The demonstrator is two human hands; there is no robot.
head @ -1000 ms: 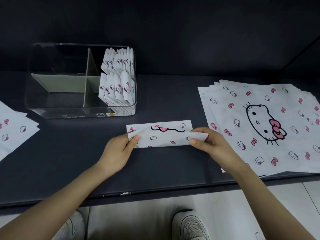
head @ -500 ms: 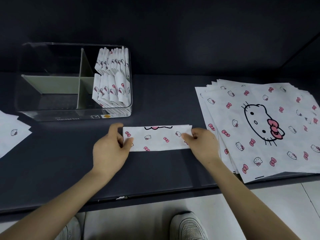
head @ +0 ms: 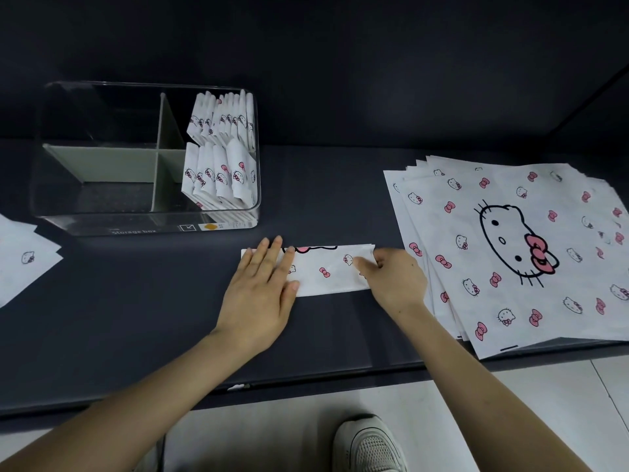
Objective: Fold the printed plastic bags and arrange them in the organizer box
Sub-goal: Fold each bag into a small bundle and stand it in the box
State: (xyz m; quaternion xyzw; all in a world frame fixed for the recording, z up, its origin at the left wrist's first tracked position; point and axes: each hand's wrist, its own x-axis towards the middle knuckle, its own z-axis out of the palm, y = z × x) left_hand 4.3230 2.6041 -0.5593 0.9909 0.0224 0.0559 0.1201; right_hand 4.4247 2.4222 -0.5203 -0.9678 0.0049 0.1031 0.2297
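A white printed bag, folded into a long strip, lies on the dark table in front of me. My left hand presses flat on the strip's left end with straight fingers. My right hand rests on its right end, with fingers curled at the edge and the thumb on top. The clear organizer box stands at the back left. Its two right compartments hold several folded bags standing upright. The left compartments look empty.
A fanned stack of flat printed bags lies at the right, reaching the table's front edge. More white sheets lie at the far left. Grey dividers cross the box. My shoes show on the floor below.
The strip has been folded narrower and laid flat. My left hand went from pinching its left end to pressing flat on it. My right hand stays at the right end.
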